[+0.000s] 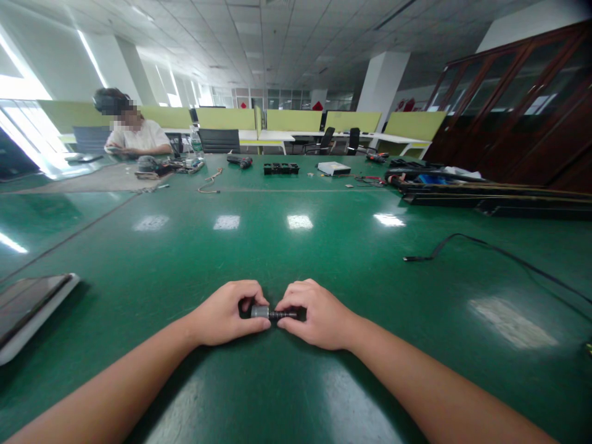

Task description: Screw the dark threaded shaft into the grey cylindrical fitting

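Observation:
In the head view a small metal part lies level, low over the green table point(296, 253) or resting on it; I cannot tell which. It has a silver cylinder point(259, 312) at its left end and a thin dark ridged shaft point(283, 315) pointing right. My left hand point(231, 313) is closed, thumb and fingers pinching the cylinder. Around the shaft my right hand point(319, 314) is closed too, its fingertips just right of the cylinder. Part of the cylinder's left end is hidden by my left fingers.
At left lies a flat tablet-like device point(32, 308). A black cable point(485, 242) runs in from the right. Along the back are a drill-like tool point(239, 161), a black slotted block point(281, 168), a silver box point(333, 168) and dark long bars point(485, 194). A person point(134, 132) sits at far left.

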### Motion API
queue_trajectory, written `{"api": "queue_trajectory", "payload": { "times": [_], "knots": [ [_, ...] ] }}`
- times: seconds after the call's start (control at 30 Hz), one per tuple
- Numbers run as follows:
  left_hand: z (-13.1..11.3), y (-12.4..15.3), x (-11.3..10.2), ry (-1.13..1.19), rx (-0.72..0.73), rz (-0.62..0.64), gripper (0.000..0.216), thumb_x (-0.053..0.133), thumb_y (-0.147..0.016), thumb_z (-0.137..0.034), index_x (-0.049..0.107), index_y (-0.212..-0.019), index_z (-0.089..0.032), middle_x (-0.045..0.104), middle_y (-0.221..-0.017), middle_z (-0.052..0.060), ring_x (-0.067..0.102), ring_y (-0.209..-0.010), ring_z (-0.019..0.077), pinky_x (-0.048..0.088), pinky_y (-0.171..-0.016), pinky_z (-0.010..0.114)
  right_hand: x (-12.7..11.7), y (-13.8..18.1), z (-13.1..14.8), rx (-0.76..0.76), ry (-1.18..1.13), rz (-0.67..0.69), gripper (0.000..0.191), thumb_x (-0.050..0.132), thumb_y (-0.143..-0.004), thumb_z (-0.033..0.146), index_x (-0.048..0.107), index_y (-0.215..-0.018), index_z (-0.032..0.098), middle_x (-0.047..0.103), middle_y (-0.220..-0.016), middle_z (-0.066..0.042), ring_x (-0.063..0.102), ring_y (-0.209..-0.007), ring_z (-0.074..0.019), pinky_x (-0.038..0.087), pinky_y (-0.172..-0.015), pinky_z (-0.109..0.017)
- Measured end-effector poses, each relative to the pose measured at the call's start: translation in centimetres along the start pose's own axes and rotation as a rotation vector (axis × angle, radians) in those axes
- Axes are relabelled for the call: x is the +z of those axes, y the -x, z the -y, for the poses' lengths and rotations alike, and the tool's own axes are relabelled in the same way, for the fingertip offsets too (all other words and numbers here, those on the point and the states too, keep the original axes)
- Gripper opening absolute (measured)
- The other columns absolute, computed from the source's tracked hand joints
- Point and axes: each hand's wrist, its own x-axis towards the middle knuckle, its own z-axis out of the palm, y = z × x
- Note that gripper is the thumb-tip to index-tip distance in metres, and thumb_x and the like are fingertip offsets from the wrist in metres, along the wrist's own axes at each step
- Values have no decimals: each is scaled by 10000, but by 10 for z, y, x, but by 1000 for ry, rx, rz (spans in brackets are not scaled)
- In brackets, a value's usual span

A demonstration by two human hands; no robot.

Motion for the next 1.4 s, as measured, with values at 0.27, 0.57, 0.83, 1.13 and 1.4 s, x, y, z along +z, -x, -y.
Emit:
{"api": "queue_trajectory", "payload": {
  "times": [0.27, 0.57, 0.83, 1.13, 1.4],
  "knots": [
    [1, 1, 0, 26, -8, 8, 220, 688, -815, -367, 635, -849, -157, 570, -772, -4, 509, -689, 148, 371, -632, 248, -1, 0, 0, 2, -1, 6, 125, 735, -794, 224, 732, -917, 208, 701, -838, -13, 621, -836, -177, 383, -808, -323],
    [1, 1, -1, 37, -15, 11, 203, 697, -799, -343, 614, -835, -161, 566, -765, -11, 510, -688, 146, 371, -632, 244, 0, -1, 0, 13, 5, 9, 130, 751, -777, 242, 726, -900, 208, 699, -832, -11, 621, -828, -178, 389, -822, -327],
    [0, 1, -1, 18, -29, 18, 200, 693, -794, -338, 603, -832, -163, 570, -770, -11, 510, -692, 146, 372, -635, 245, 0, 0, -1, 20, 9, 6, 112, 759, -773, 249, 711, -865, 206, 674, -795, 12, 599, -786, -155, 380, -779, -308],
    [0, 1, -1, 27, -57, 19, 218, 683, -792, -358, 579, -807, -168, 565, -761, -14, 506, -685, 143, 379, -630, 239, -10, 2, -11, 53, -13, -1, 94, 741, -714, 142, 689, -784, 178, 627, -729, 15, 575, -702, -137, 409, -731, -290],
    [-1, 1, -1, 31, -83, 11, 229, 685, -794, -368, 565, -798, -173, 569, -760, -12, 516, -686, 148, 393, -636, 243, -23, 6, -23, 132, -68, -11, 63, 713, -702, 118, 673, -724, 162, 596, -667, 14, 537, -612, -121, 410, -603, -241]
  ]
}}
